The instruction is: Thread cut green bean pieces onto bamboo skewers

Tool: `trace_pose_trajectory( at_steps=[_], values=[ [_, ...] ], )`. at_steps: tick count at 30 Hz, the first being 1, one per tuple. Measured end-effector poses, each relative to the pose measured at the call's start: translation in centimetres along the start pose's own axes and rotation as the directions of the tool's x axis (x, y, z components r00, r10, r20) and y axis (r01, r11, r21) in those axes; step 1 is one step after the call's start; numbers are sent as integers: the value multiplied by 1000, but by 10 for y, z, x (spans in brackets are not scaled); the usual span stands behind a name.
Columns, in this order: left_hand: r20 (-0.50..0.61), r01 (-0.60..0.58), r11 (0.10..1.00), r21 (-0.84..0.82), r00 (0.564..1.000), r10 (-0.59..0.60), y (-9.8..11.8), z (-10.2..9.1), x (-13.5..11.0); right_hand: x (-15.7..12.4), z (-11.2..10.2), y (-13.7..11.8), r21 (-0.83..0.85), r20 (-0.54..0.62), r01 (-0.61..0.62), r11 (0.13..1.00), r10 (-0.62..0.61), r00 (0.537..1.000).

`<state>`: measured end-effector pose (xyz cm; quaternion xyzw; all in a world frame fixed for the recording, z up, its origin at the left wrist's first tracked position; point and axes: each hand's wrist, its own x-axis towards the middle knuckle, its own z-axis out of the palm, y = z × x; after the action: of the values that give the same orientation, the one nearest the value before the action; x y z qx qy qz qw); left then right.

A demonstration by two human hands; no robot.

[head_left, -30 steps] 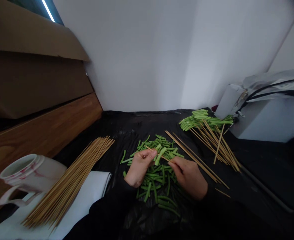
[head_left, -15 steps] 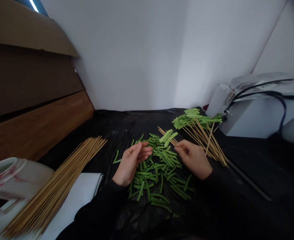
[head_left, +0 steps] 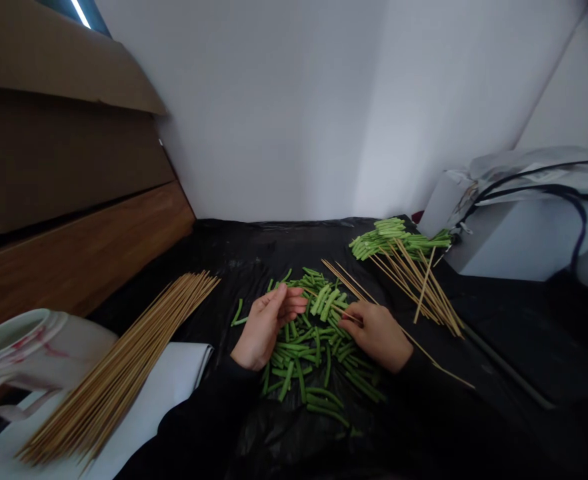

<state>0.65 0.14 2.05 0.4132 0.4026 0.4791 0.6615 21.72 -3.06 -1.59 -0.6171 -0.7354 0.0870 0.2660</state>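
Observation:
My right hand (head_left: 375, 333) pinches a bamboo skewer (head_left: 347, 315) that points left, with several short green bean pieces (head_left: 326, 302) threaded side by side on it. Facing its far end is my left hand (head_left: 270, 325), fingers stretched out and thumb raised, with nothing visible in it. Below both hands spreads a loose pile of cut green beans (head_left: 294, 353). A few loose skewers (head_left: 343, 275) lie beyond and partly behind my right hand, their near ends reaching out past the wrist.
Filled bean skewers (head_left: 391, 237) are stacked at the back right, sticks toward me. A large bundle of bare skewers (head_left: 124, 360) lies left on a white folded sheet (head_left: 187, 367), beside a tilted white mug (head_left: 69, 347). Black plastic (head_left: 254, 247) covers the table; a white box (head_left: 504, 233) stands right.
My right hand has moved slightly left and down, and the threaded bean pieces have come nearer my left hand. Loose skewers now show apart from the held one. The view has shifted a little.

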Motion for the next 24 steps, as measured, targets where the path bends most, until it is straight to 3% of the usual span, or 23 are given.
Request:
trace_pose_trajectory(
  at_steps=[7,12,18,24],
  values=[
    [-19,-57,998,23,998,57,0,-2,0,2,-9,-2,152,-108,-89,984,106,989],
    [130,-159,962,222,983,132,-7,4,-3,3,-10,-4,244,-162,-63,968,105,981],
    [163,-166,952,258,978,126,-10,2,-1,2,-7,-2,171,-56,-46,984,56,997],
    [159,-171,954,247,978,134,-8,2,-1,1,-3,-3,25,-30,16,1000,-15,999]
  ],
)
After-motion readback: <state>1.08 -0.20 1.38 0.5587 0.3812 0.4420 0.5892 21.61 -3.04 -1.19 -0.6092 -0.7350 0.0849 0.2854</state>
